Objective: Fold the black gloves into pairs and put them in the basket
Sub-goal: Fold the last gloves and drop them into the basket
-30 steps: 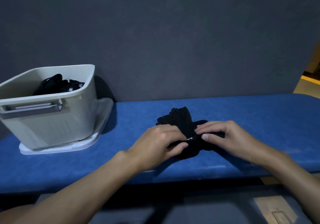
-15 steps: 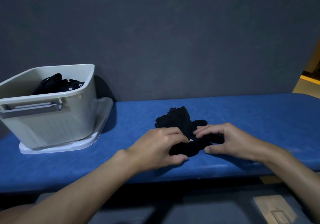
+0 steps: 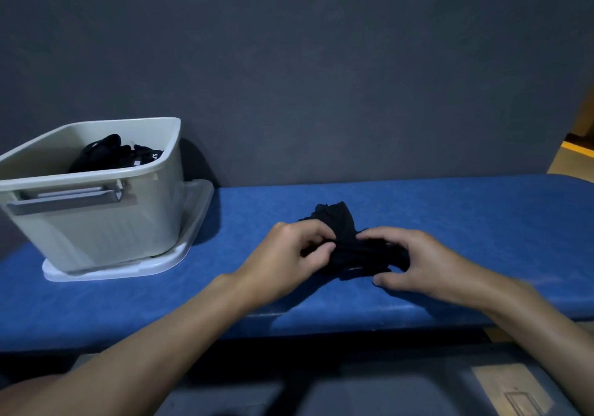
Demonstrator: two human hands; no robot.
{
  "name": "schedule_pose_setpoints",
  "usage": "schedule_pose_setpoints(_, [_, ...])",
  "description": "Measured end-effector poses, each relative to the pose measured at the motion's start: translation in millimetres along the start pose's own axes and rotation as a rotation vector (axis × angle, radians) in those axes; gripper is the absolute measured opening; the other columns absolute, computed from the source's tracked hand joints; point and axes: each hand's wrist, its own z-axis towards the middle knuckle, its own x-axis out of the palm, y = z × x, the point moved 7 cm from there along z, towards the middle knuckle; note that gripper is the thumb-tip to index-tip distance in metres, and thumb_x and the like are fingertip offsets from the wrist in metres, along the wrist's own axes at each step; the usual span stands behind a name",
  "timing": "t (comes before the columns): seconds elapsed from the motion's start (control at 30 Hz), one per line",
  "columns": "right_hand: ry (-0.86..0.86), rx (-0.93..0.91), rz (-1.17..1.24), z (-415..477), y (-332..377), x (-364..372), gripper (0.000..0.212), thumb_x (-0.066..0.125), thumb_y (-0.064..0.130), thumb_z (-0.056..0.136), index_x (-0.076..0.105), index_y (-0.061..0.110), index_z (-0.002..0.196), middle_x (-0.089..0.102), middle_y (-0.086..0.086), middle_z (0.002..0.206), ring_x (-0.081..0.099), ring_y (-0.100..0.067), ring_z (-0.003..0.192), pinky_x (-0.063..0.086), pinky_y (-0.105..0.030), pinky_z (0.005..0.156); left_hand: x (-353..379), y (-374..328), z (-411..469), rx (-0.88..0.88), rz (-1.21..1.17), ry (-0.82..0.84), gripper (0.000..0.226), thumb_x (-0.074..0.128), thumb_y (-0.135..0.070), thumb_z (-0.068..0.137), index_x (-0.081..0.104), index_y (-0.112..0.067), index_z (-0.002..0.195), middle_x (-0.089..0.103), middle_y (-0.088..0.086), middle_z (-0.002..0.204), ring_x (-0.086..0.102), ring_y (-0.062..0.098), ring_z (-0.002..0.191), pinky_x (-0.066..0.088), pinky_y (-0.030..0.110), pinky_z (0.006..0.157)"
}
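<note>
Basket [image 3: 96, 222]: pale plastic, far left, set on a white tray [image 3: 196, 203].
Stored gloves [image 3: 112, 155]: dark and bunched, seen inside the basket near its back wall.
Surface [image 3: 482, 222]: blue and padded; the tray and the work are carried on it.
Left hand [image 3: 289, 258]: fingers curled, the bundle's left edge pinched between thumb and fingertips.
Black gloves [image 3: 350, 248]: bunched on the surface between the two hands, well apart from the basket. The finger ends stand up at the back. Whether both gloves are lined up cannot be told.
Right hand [image 3: 427, 261]: arched over the bundle's right part, which is gripped between the fingers above and the thumb at the near edge.
Step, judged: the fold is being tucked; the bundle has not yet been lifted.
Risk: soft knit is likely to spring open if one pinch is let go before the tuck is seated.
Risk: a loose bundle could come apart on the carry leftward, or catch on the basket rim.
</note>
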Motion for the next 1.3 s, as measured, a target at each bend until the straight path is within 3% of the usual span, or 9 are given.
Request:
schedule_pose_setpoints(0.23, [-0.139,-0.058,0.061,10.0,10.1,-1.4,0.032,0.076,0.015,0.083,0.065,0.036,0.105,0.072,0.011,0.098,0.066,0.000,0.093,0.051,-0.021,0.088,-6.8,7.5,-1.3,-0.138,-0.164,0.025,0.028,0.065,-0.049,0.082,0.069,-0.028,0.099,0.073,-0.013,0.087,0.068,0.009,0.083,0.055,0.030,0.079])
schedule_pose_setpoints(0.37, [-0.136,-0.055,0.121,19.5,11.8,5.8,0.023,0.072,0.017,0.087,0.065,0.029,0.106,0.068,-0.012,0.087,0.059,-0.013,0.067,0.052,-0.026,0.067,-8.2,18.9,-0.4,-0.141,-0.130,0.002,0.024,0.073,-0.026,0.083,0.067,-0.025,0.107,0.072,-0.012,0.093,0.067,0.005,0.085,0.054,0.027,0.082])
schedule_pose_setpoints(0.5, [-0.179,-0.043,0.110,30.0,5.2,7.7,0.015,0.069,0.025,0.089,0.064,0.033,0.101,0.066,-0.010,0.082,0.063,-0.031,0.077,0.052,-0.047,0.073,-11.0,28.0,5.3,-0.177,-0.087,-0.076,0.016,0.071,-0.018,0.088,0.070,-0.023,0.103,0.073,-0.010,0.095,0.068,0.006,0.090,0.054,0.028,0.084])
schedule_pose_setpoints(0.7, [-0.237,-0.016,-0.009,44.6,2.1,10.3,0.007,0.064,0.026,0.091,0.062,0.028,0.097,0.067,0.002,0.084,0.063,-0.020,0.076,0.052,-0.035,0.073,-10.4,42.7,15.2,-0.270,-0.069,-0.130,0.006,0.070,-0.023,0.088,0.071,-0.023,0.094,0.073,-0.010,0.089,0.069,0.008,0.087,0.056,0.035,0.083])
schedule_pose_setpoints(0.83, [-0.227,0.028,-0.088,52.2,-6.9,14.9,0.007,0.063,0.030,0.092,0.060,0.027,0.098,0.055,0.006,0.100,0.057,-0.010,0.084,0.042,-0.012,0.074,-10.5,47.1,19.5,-0.326,0.002,-0.137,0.005,0.070,-0.025,0.088,0.071,-0.020,0.090,0.072,-0.009,0.083,0.067,0.008,0.077,0.055,0.030,0.074])
schedule_pose_setpoints(0.93, [-0.172,0.054,-0.121,57.2,-14.8,19.6,0.008,0.061,0.037,0.091,0.054,0.036,0.094,0.055,0.011,0.102,0.053,-0.011,0.097,0.041,-0.022,0.086,-12.3,47.3,21.6,-0.345,0.131,-0.125,0.011,0.069,-0.029,0.088,0.070,-0.020,0.093,0.069,-0.009,0.085,0.063,0.009,0.080,0.048,0.019,0.069])
schedule_pose_setpoints(1.03, [-0.157,0.103,-0.018,58.0,-18.9,19.3,0.013,0.067,0.040,0.088,0.057,0.033,0.090,0.065,0.010,0.085,0.062,-0.011,0.083,0.051,-0.030,0.075,-11.9,47.0,22.1,-0.344,0.260,-0.104,0.020,0.065,-0.037,0.090,0.068,-0.020,0.100,0.061,-0.005,0.100,0.057,0.013,0.094,0.045,0.025,0.082])
schedule_pose_setpoints(1.2, [-0.156,0.031,0.065,60.2,-5.8,18.5,0.018,0.074,0.022,0.085,0.057,0.018,0.087,0.062,0.004,0.077,0.053,-0.002,0.065,0.045,-0.019,0.061,-2.1,44.3,20.2,-0.335,0.228,0.008,0.023,0.064,-0.047,0.084,0.060,-0.028,0.097,0.065,-0.011,0.087,0.062,0.016,0.089,0.049,0.033,0.081])
schedule_pose_setpoints(1.3, [-0.157,0.016,0.082,60.7,-2.0,17.6,0.020,0.075,0.017,0.084,0.055,0.019,0.084,0.059,0.007,0.074,0.050,0.002,0.062,0.043,-0.016,0.060,-0.8,42.5,20.0,-0.343,0.180,0.028,0.045,0.066,-0.050,0.080,0.059,-0.029,0.118,0.067,-0.012,0.104,0.063,0.013,0.102,0.048,0.035,0.094])
